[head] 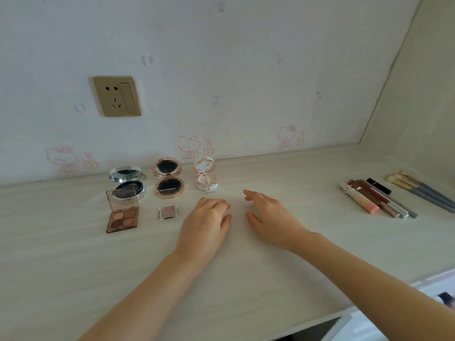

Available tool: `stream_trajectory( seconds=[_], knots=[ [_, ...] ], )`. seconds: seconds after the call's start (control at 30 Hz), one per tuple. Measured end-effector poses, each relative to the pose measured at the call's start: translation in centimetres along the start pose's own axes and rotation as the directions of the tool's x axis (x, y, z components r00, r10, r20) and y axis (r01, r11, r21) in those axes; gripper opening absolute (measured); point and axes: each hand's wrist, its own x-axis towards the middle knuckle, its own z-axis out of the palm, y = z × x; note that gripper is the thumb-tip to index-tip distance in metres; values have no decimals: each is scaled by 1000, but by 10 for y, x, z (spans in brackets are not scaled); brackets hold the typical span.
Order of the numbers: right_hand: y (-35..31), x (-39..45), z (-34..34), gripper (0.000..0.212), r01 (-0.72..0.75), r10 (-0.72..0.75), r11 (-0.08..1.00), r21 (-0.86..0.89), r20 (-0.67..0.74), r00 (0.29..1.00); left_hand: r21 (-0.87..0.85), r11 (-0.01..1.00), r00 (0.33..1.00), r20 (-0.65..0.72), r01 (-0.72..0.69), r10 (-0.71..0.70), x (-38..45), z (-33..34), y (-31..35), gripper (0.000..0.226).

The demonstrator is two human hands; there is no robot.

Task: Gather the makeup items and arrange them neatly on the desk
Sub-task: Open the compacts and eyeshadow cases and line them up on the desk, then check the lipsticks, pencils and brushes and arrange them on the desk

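Makeup compacts (169, 178) are stood open in a row at the desk's (73, 254) back left, with 2 palettes (122, 212) in front. Tubes and brushes (384, 198) are laid far right. Between them, the left hand (205, 223) is loosely curled and the right hand (270, 217) spread, nothing held.
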Motion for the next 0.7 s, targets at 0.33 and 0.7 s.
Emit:
stream_trajectory(
  seconds=[0.33, 0.7],
  knots=[
    [80, -65, -78, 43, -163, 146, 978, -132, -127, 981, -138, 979, 981, 108, -148, 163, 14, 68, 94, 22],
    [164, -106, -130, 26, -287, 224, 922, -260, -245, 943, -89, 963, 930, 250, -255, 270, 71, 136, 163, 23]
  ],
)
